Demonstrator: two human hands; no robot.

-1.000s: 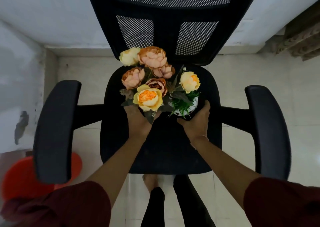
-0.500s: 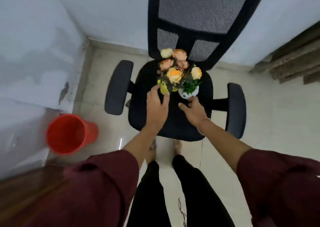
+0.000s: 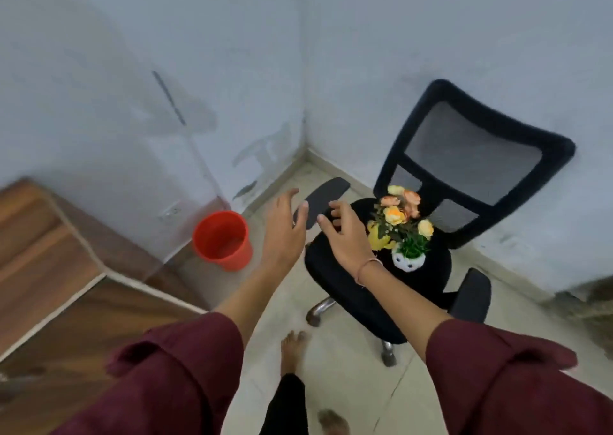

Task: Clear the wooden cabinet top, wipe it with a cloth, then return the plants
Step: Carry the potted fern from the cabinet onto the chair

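A bunch of orange and yellow flowers [image 3: 398, 214] and a small green plant in a white pot [image 3: 408, 259] stand on the seat of a black office chair [image 3: 341, 278] at the right. The wooden cabinet top [image 3: 43, 262] lies at the left edge. My left hand [image 3: 285, 232] and my right hand [image 3: 345, 235] float in the air to the left of the plants, fingers spread, holding nothing. No cloth is in view.
A red bucket [image 3: 222, 239] stands on the tiled floor between the cabinet and the chair, near the room's corner. The chair's armrest [image 3: 323, 201] shows just behind my hands. My bare feet [image 3: 292, 351] are on the floor below.
Both hands have let go of the plants and drawn back to the left. My view has pulled away and swung left, so the cabinet top now shows.
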